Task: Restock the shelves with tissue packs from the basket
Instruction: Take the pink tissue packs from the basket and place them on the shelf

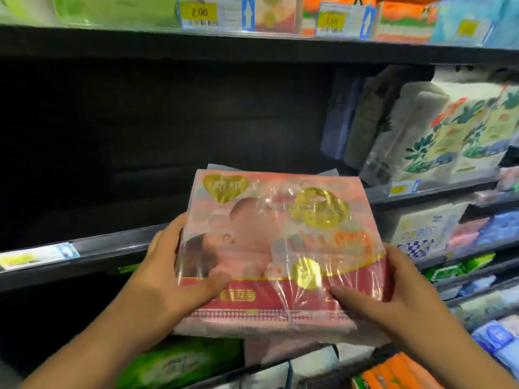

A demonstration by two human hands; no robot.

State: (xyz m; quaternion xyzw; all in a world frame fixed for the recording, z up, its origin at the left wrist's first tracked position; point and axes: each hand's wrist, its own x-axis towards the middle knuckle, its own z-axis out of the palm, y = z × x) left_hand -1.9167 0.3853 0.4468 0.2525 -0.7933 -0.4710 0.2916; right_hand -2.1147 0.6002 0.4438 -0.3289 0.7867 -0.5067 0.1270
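— As I look over the person's shoulder, I see one pink tissue pack (280, 248) held up in front of the middle shelf (98, 249), over its front edge.
— Held how?
— The left hand (168, 273) has its grip clamped on the pack's left side, with the thumb across the printed front and the fingers along the side edge. The right hand (393, 290) is clamped on the lower right corner the same way, thumb on the plastic wrap.
— Is it resting on the shelf?
— I can't quite tell. The pack hides the board there, and the bay behind it is dark.
— Anything beside it?
— Toward the shelf's right end, floral packs (463, 130) stand upright, side by side. On the upper shelf's edge a yellow price tag (198, 12) reads 2.00. Below, near the left forearm, lies a green pack (174, 363), and an orange pack (393, 372) shows at the bottom right.
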